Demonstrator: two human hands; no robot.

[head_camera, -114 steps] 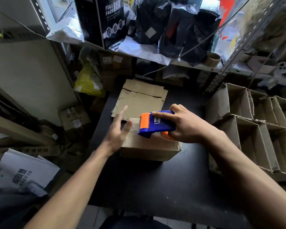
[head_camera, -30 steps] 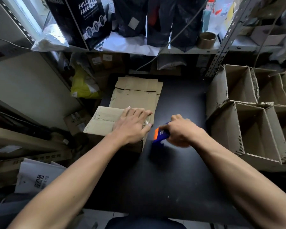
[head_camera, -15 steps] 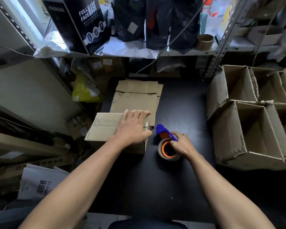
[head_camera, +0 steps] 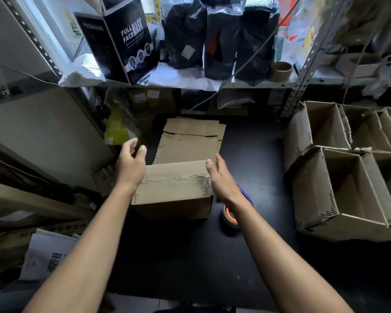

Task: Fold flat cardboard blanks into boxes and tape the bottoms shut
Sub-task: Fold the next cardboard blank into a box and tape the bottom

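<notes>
A folded cardboard box (head_camera: 174, 188) sits bottom-up on the black table (head_camera: 190, 256), a strip of clear tape running along its centre seam. My left hand (head_camera: 131, 163) hovers at the box's left end with fingers loosely spread, holding nothing. My right hand (head_camera: 219, 179) is at the box's right end, fingers straight beside its side. The blue and orange tape dispenser (head_camera: 231, 215) lies on the table just right of the box, partly hidden by my right wrist. A stack of flat cardboard blanks (head_camera: 190, 138) lies behind the box.
Several finished open boxes (head_camera: 339, 181) are stacked on their sides at the right. A metal shelf (head_camera: 235, 83) above the table holds a black mask carton, dark bags and a brown tape roll (head_camera: 280, 71). Cartons and papers (head_camera: 48, 256) crowd the floor at the left.
My right hand has let go of the tape dispenser, which now lies on the table. My left hand lifted off the box top. Both hands now flank the box's ends.
</notes>
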